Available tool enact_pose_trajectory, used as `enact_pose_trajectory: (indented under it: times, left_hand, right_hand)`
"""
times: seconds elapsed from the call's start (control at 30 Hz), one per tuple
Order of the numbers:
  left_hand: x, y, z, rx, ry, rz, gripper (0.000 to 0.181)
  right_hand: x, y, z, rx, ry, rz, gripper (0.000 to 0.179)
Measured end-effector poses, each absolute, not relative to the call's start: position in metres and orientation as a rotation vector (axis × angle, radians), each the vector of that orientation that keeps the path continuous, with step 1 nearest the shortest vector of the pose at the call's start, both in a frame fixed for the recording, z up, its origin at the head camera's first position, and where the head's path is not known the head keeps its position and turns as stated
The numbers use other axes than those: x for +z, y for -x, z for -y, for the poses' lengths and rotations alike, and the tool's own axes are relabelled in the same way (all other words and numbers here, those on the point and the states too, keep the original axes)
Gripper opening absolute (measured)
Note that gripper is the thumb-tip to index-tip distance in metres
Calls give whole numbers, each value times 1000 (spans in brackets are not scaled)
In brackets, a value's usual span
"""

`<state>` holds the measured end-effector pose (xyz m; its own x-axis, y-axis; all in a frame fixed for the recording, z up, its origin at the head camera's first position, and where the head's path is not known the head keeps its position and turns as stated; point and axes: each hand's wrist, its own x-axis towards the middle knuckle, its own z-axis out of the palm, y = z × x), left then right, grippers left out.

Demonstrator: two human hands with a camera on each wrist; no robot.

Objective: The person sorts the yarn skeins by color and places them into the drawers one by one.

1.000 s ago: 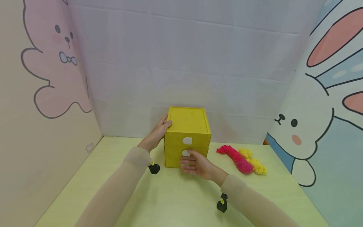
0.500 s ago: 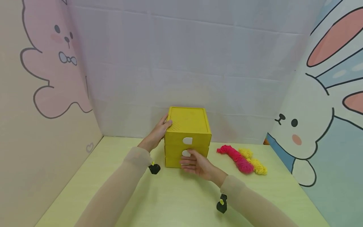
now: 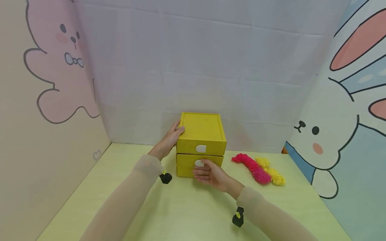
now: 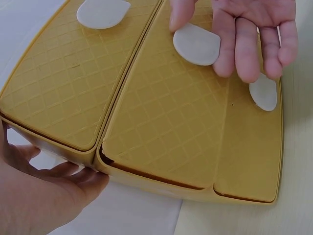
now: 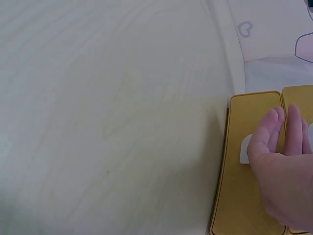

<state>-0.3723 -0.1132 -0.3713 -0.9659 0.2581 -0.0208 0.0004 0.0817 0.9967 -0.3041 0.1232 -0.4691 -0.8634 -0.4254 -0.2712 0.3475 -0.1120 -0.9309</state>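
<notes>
1. Right hand (image 3: 214, 175): narrow, thumb and index finger pinching the middle tab (image 4: 196, 45).
2. Box (image 3: 202, 127): directly behind that pinch.
3. Left hand (image 3: 167, 142): spread against the box's side, left of the pinch.
4. Red yarn (image 3: 252, 168), yellow yarn (image 3: 274, 176): right of it.

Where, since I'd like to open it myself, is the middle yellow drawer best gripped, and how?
Probably by its white tab, from the front, thumb above and fingers below, as the right hand has it: the tab appears to stand out from the flat drawer front. The left hand holds the yellow box by its side.
</notes>
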Motion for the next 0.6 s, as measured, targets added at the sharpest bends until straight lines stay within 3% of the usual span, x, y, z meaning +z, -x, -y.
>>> enact_pose_trajectory:
  times: [0.6]
  left_hand:
    - [-370,371,112,1983,-268,-2164,70]
  right_hand:
    - [-472,290,-129,-1993,141,-1654,67]
